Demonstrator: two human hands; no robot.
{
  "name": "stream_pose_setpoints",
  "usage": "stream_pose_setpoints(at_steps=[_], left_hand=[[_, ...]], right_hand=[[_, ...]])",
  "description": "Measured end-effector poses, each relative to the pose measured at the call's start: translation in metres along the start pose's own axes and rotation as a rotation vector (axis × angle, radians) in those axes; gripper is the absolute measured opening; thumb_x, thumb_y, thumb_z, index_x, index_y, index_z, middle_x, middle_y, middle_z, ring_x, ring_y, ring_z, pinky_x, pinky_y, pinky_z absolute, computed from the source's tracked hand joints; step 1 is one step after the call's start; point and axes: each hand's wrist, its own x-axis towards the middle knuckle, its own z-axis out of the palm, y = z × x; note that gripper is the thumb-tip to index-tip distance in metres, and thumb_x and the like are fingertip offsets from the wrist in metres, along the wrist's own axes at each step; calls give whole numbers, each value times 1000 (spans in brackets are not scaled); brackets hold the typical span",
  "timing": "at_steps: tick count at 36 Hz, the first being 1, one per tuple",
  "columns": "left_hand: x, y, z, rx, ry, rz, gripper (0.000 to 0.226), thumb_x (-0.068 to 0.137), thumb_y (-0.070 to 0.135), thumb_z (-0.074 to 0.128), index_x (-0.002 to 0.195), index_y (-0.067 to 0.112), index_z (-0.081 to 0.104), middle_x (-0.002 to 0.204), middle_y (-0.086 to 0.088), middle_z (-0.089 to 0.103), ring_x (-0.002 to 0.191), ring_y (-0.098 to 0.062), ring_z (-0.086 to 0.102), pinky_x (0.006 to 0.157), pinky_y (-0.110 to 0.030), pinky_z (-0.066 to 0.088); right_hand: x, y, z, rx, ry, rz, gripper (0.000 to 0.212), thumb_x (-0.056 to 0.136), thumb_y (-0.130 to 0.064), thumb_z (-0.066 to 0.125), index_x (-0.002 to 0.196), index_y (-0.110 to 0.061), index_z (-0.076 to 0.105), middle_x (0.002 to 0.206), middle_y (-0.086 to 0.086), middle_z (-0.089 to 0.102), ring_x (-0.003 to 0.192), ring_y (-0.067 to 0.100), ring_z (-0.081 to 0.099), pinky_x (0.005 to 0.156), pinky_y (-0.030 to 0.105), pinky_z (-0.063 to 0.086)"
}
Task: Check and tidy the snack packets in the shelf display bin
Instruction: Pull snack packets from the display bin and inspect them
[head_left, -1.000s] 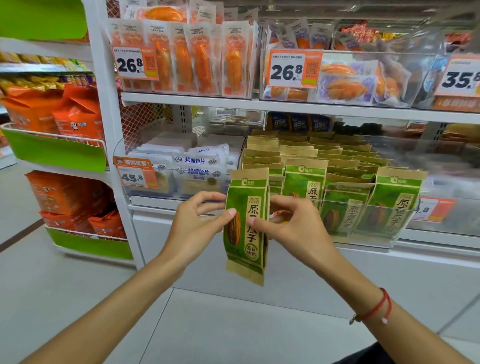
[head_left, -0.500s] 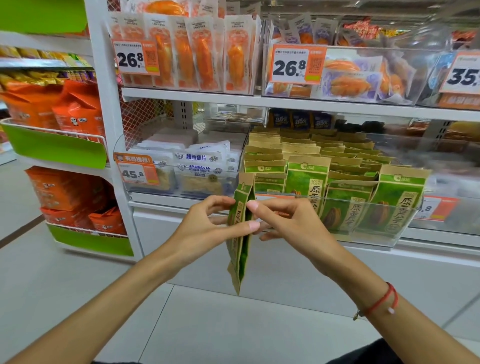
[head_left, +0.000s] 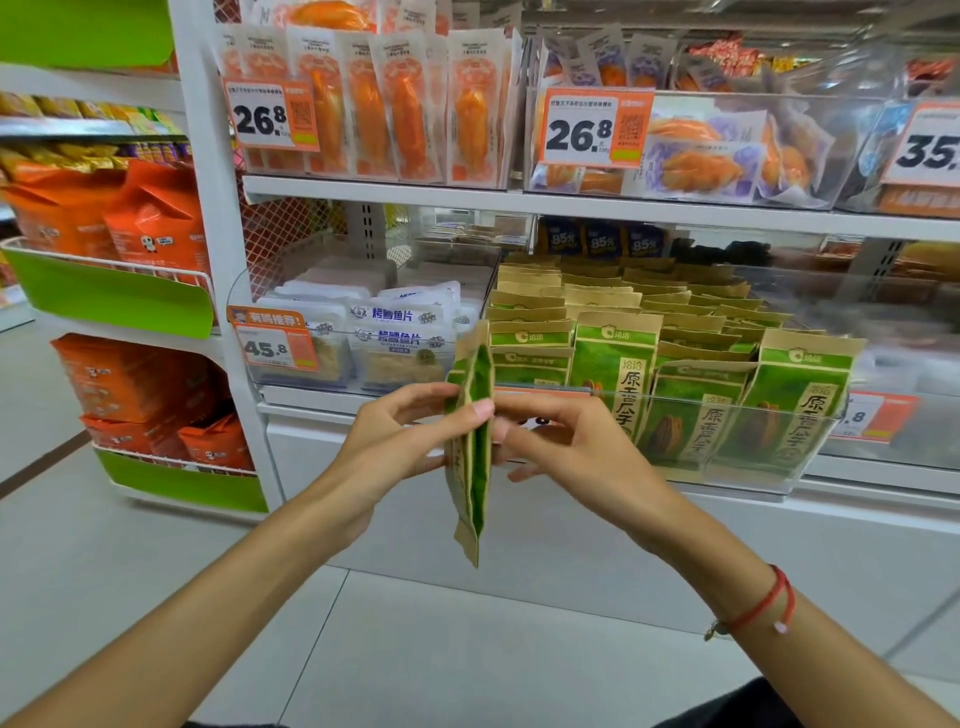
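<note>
Packet pinched edge-on between both your hands

Your left hand (head_left: 395, 447) and right hand (head_left: 566, 447) each pinch the green seed packet (head_left: 471, 447) mid-height, out in front of the clear display bin (head_left: 769, 467) — check both faces, then slot it upright into the front row just beyond your right fingers, label forward, beside the standing packets (head_left: 618, 374).

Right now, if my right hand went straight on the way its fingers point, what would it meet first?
The right hand points left, so it meets the green seed packet it already pinches; just past that are the left hand's fingertips. Depth beyond is unclear.
</note>
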Motion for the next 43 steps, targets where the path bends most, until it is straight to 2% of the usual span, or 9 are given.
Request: stream_pose_setpoints(at_steps=[5,10,18,21,24,28,34,39,43], left_hand=[[-4,7,-2,-169,107,10,49,66,39,77,110,20,67,106,1,75,101,-12,70,89,-32,55],[-6,11,-2,-238,138,29,55,65,39,75,115,17,65,107,0,74,99,-11,71,80,-25,58],[-3,10,-3,-274,117,64,54,68,37,75,117,16,65,107,0,74,103,-15,70,86,-30,56],[-4,10,-4,-290,68,76,55,72,35,74,122,15,63,112,-1,73,104,-15,70,83,-25,58],[-4,10,-6,-322,-33,86,55,77,32,78,126,15,60,118,-4,71,106,-18,69,82,-26,58],[-4,10,-4,-368,-135,110,51,78,33,66,126,16,61,122,-5,69,111,-20,67,88,-31,57],[-8,9,3,-277,-47,185,48,77,37,76,119,16,65,115,0,71,110,-13,67,85,-25,57],[-9,8,9,-237,86,258,35,80,21,70,114,10,66,100,6,75,93,-9,72,72,-19,56],[-6,6,2,-221,95,240,20,88,14,66,108,12,70,98,3,75,91,-10,72,68,-17,56]], right_hand=[[-3,2,7,-211,-33,-38,48,82,-22,76,126,-33,59,116,-9,62,86,3,68,83,20,55],[-4,1,7,-108,10,-22,41,82,-14,76,119,-31,66,102,-8,68,81,10,72,85,26,57],[-2,-6,6,-48,67,-44,39,78,0,72,104,-29,71,92,-5,72,68,10,70,81,26,58],[0,-3,3,-63,22,-1,39,78,-8,77,111,-27,67,106,-9,66,84,6,69,81,19,56],[3,3,1,-81,-87,119,72,74,-31,82,136,-32,47,127,-14,56,110,-1,58,88,18,49],[4,3,0,-25,-141,94,84,65,-39,75,142,-34,42,133,-18,53,116,-2,55,90,17,48],[2,6,2,-146,37,15,83,69,-32,86,140,-30,42,122,-18,56,111,-1,54,92,18,48],[-1,8,2,-502,261,-174,95,62,-51,84,140,-25,36,120,-22,44,108,-2,47,91,15,42],[2,9,-4,-486,346,-255,63,70,-48,77,124,-28,50,105,-25,53,90,-4,56,73,12,48]])
